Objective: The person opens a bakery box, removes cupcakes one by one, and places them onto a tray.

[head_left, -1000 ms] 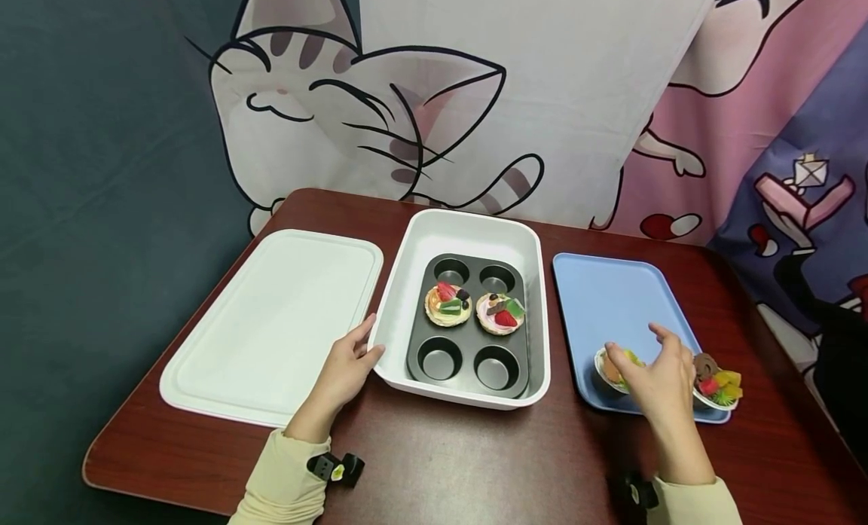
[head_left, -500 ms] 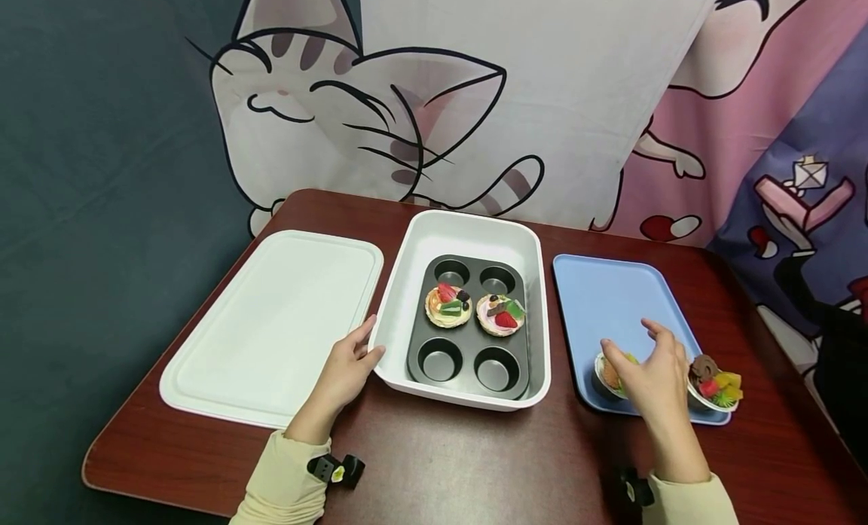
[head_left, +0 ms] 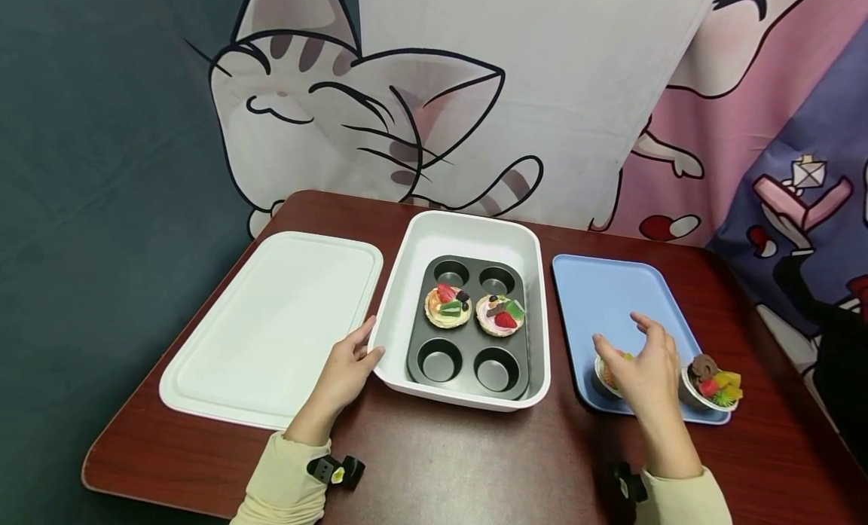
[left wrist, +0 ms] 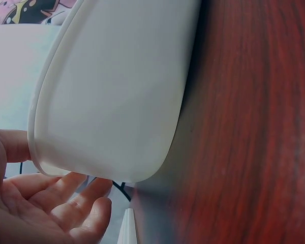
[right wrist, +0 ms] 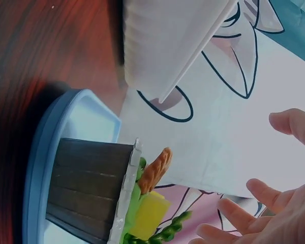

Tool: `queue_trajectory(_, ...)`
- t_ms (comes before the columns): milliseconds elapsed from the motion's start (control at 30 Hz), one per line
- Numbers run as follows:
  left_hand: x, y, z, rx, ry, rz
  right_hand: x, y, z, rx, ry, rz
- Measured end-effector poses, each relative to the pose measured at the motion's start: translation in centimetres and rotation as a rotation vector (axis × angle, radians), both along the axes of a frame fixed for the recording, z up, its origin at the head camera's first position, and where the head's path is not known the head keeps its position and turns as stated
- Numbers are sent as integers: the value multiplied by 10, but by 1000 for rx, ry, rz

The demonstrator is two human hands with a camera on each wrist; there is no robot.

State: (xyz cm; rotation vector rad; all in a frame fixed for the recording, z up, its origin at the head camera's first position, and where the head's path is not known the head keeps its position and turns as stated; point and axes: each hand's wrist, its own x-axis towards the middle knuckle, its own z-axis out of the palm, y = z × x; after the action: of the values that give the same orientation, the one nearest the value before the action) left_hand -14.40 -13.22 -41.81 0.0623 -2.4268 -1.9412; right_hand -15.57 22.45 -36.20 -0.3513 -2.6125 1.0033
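Observation:
My left hand (head_left: 346,370) rests on the near left corner of a white rectangular tub (head_left: 468,401); in the left wrist view its fingers lie along the outside of the rim. Inside the tub is a dark muffin tin (head_left: 468,359) whose middle cups hold two fruit-topped toy tarts, the left tart (head_left: 447,306) and the right tart (head_left: 500,314). Over the blue tray (head_left: 597,291) hovers my right hand (head_left: 647,370), fingers spread and holding nothing. A toy cupcake (right wrist: 91,188) in a dark wrapper sits under it, partly hidden in the head view. Another fruit-topped cupcake (head_left: 708,386) stands to its right.
A white board or lid (head_left: 271,322) lies left of the tub on the reddish-brown table (head_left: 434,465). Behind the table hangs a cat-printed cloth (head_left: 583,96). Dark fabric (head_left: 837,367) shows at the far right.
My right hand has drifted left over the blue tray, uncovering more of the right cupcake. My left hand, the tub and the tarts stay in place.

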Motion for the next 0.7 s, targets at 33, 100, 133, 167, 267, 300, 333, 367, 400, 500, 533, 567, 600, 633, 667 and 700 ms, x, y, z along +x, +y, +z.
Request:
queue_trajectory(33, 0, 0, 0, -1, -2, 0, 0, -1, 0, 0, 2, 1)
queue_trajectory(100, 0, 0, 1, -2, -3, -2, 0, -2, 1, -2, -2, 4)
queue_trajectory(133, 0, 0, 1, 0, -3, -3, -1, -3, 2, -5, -5, 6)
queue_trajectory(167, 0, 0, 1, 0, -4, -3, -1, -3, 2, -6, -7, 8)
queue_trajectory(267, 1, 1, 2, 5, -4, -6, -1, -5, 3, -12, -1, 15)
queue_trajectory(300, 1, 1, 2, 7, -4, -4, -1, -6, 3, -10, 7, 18)
queue_trajectory(333, 1, 1, 2, 7, -5, -4, -2, -6, 3, -9, 16, 20)
queue_trajectory(367, 1, 1, 2, 4, -5, -3, -2, -7, 3, -7, 26, 24)
queue_trajectory(400, 0, 1, 2, 1, -5, -1, -2, -8, 3, -5, 39, 27)
queue_trajectory(500, 0, 1, 1, -10, -5, 3, -3, -10, 3, 0, 73, 38)
queue_trajectory(533, 0, 0, 1, -13, -6, 4, -3, -11, 2, -2, 82, 43)
queue_trajectory(567, 0, 0, 0, -16, -6, 4, -3, -12, 2, -4, 94, 50)
queue_trajectory(600, 0, 0, 0, -16, -6, 4, -4, -13, 2, -6, 104, 55)
queue_trajectory(633, 0, 0, -1, -18, -1, 2, -4, -14, 2, -6, 111, 61)
queue_trajectory(667, 0, 0, -1, -19, -1, 2, -4, -15, 2, -9, 119, 70)
queue_trajectory(700, 0, 0, -1, -20, 3, 1, -5, -16, 1, -10, 126, 78)
